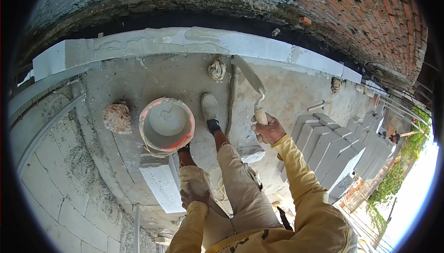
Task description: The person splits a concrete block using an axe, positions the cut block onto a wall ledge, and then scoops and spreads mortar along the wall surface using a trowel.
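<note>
My right hand [269, 129] is wrapped round the wooden handle of a trowel [252, 76], whose long blade points up toward the low wall of pale blocks [259, 45]. Wet grey mortar [171, 38] lies spread along the top of that wall. My left hand [195, 195] rests at my left knee, its fingers partly hidden, so what it holds, if anything, cannot be made out. A red-rimmed bucket [190, 130] with grey mortar inside stands left of my feet.
Stacks of grey blocks [323, 146] stand at the right. A rough reddish lump [117, 117] sits left of the bucket, and a crumpled bag [217, 70] lies near the wall. A pale block [162, 186] is beside my left leg. A brick wall [370, 22] rises beyond.
</note>
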Tool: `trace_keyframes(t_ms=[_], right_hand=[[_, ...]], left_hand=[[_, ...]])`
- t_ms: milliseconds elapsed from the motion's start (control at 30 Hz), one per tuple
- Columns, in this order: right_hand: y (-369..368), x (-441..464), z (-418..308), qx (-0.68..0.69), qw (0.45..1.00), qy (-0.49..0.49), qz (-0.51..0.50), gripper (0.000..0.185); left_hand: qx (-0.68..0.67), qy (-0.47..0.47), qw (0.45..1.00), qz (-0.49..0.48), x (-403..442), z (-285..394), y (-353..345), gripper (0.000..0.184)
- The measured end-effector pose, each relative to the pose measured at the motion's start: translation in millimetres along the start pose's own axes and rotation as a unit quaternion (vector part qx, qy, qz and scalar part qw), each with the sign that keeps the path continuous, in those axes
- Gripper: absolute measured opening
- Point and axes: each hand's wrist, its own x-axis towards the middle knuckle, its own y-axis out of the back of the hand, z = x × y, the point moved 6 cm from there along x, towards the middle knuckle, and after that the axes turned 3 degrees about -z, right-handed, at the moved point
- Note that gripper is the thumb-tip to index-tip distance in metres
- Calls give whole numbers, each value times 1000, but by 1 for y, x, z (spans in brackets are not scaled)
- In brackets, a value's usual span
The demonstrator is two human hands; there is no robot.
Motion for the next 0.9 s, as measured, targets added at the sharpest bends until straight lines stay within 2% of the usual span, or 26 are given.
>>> trace_keyframes(t_ms=[133,233,333,567,733,900], right_hand=[[68,20,-37,-157,973,50,160,39],[102,34,-58,-297,911,29,283,52],[136,58,-52,-405,849,49,335,62],[164,89,-49,-441,803,49,398,67],[197,109,-51,-427,807,14,408,65],[237,125,-70,-413,796,-61,438,58]], left_hand=[[8,2,1000,11,-3,5,3,95],[18,8,1000,17,-4,10,4,95],[30,15,999,22,-7,13,5,94],[41,28,999,14,-8,19,5,94],[60,37,997,17,-10,24,5,94],[66,48,997,15,-14,30,9,93]])
